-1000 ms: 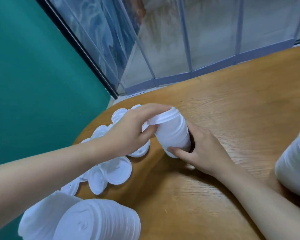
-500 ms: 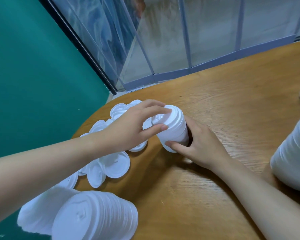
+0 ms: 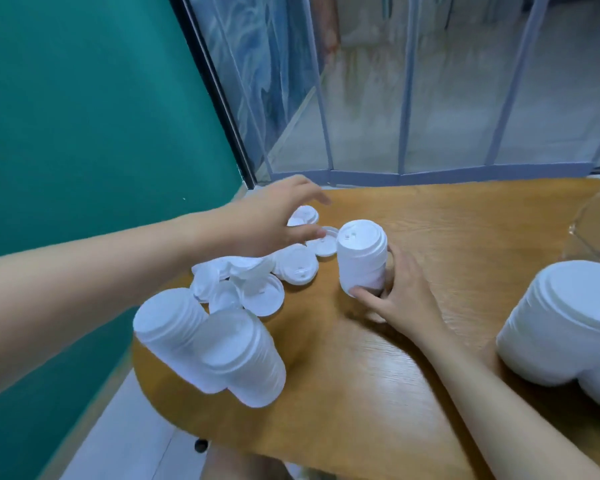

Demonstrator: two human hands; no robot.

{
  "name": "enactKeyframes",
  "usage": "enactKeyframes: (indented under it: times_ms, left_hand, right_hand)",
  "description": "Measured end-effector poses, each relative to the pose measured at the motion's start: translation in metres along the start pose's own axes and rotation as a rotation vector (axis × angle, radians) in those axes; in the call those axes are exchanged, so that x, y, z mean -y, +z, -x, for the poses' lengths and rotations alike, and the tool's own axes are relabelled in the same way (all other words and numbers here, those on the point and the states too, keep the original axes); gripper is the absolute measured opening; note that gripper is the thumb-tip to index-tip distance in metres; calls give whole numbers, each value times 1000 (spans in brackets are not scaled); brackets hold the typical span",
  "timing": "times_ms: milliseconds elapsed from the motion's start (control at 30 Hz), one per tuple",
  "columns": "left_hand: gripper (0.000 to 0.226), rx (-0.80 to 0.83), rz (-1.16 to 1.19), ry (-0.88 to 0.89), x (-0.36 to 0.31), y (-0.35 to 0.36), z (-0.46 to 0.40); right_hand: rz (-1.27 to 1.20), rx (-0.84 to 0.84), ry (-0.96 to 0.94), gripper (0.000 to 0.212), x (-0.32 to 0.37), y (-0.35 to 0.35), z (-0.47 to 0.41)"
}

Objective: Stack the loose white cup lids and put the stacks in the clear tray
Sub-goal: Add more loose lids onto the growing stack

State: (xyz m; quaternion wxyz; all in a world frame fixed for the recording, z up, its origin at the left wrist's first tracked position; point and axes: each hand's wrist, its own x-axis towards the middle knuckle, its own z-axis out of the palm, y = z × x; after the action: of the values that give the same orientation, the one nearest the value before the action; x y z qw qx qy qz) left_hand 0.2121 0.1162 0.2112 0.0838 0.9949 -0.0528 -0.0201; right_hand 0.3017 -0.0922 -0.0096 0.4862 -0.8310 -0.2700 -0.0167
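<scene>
A short stack of white lids (image 3: 361,261) stands on the wooden table (image 3: 447,230), and my right hand (image 3: 400,294) grips it low down from the right. My left hand (image 3: 274,220) hovers with spread, relaxed fingers over several loose white lids (image 3: 297,268) scattered to the left of that stack; it holds nothing. Two taller lid stacks (image 3: 219,344) lean near the table's left edge. The rim of the clear tray (image 3: 593,220) shows at the far right.
A large white lid stack (image 3: 568,323) sits at the right, close to my right forearm. A teal wall lies to the left and clear curtain strips hang behind the table. The table's rounded edge runs along the near left.
My left hand has let go of the top of the held stack and moved left and back over the loose lids. The right hand still holds the stack.
</scene>
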Motion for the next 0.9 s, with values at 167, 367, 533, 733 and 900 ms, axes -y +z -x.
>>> enactKeyframes:
  times_ms: [167,367,533,733,900]
  left_hand:
    - [49,-250,27,-95,3,-34,91]
    - [20,-971,550,-581,37,40,223]
    - [48,-854,1072,-896,41,147,266]
    - [107,-522,1156,-698,48,183,262]
    - [83,-464,1087,-608,66,189,244]
  right_hand:
    - [56,-191,1,87,21,-7,48]
    - [-225,84,57,71,64,10,145]
    - [-83,312,86,111,101,64,176]
    - [-4,176,87,78,138,103,161]
    - [17,94,72,67,142,116,154]
